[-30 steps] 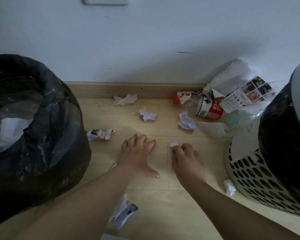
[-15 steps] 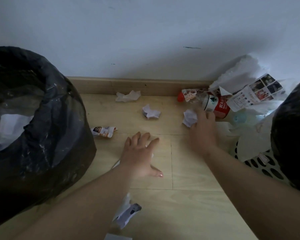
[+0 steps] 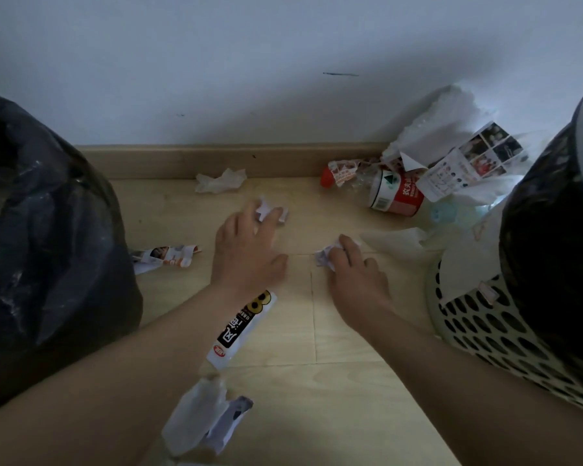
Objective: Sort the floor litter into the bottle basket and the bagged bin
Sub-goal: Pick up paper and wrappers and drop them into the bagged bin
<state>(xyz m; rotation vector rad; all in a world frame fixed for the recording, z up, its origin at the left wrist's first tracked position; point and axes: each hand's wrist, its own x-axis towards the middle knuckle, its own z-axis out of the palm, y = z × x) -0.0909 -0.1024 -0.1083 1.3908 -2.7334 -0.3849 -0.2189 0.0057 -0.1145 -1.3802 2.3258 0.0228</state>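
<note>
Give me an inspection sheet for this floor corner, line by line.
Surface: light wood-plank floor, littered.
Job's things: bagged bin on the left; perforated basket on the right; crushed bottle lying by the baseboard.
Clutter: tissue at the baseboard, snack wrapper beside the bin, printed sachet partly hidden by the left forearm, crumpled paper nearest the camera, leaflet and white plastic bag in the corner.
Hands: left hand grips the far paper wad; right hand grips the near paper wad.
Cables: nothing seen.
Surroundings: white wall with a dark scuff.
</note>
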